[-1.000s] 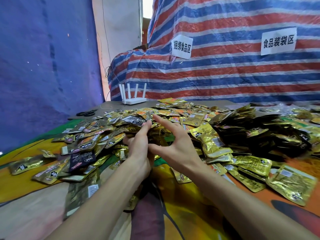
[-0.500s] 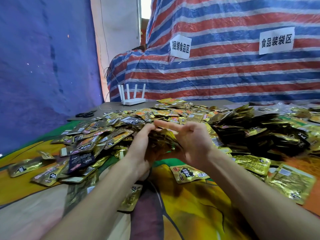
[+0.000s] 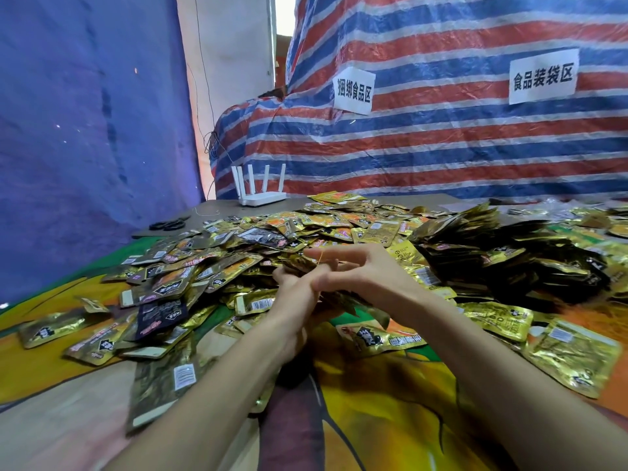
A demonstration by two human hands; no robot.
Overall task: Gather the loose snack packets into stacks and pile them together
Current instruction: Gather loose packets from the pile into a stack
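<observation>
A small stack of gold snack packets (image 3: pixel 334 300) is held upright between my two hands over the table's middle. My left hand (image 3: pixel 292 300) grips it from the left, fingers curled round its far edge. My right hand (image 3: pixel 360 277) reaches across its top, thumb on the near side and fingers spread over the far side, with a thin orange band across the fingertips. Loose gold and black packets (image 3: pixel 217 266) lie scattered to the left and behind. A large heap of stacked packets (image 3: pixel 509 260) sits on the right.
A white router (image 3: pixel 261 195) and black scissors (image 3: pixel 168 225) lie at the far left of the table. Single packets (image 3: pixel 370 338) rest on the colourful cloth (image 3: pixel 373 402) near my wrists. Blue and striped tarps wall off the back.
My hands closed together from either side of the packets, gathered them into one stack and lifted it a little. My right hand's fingers now spread over its top.
</observation>
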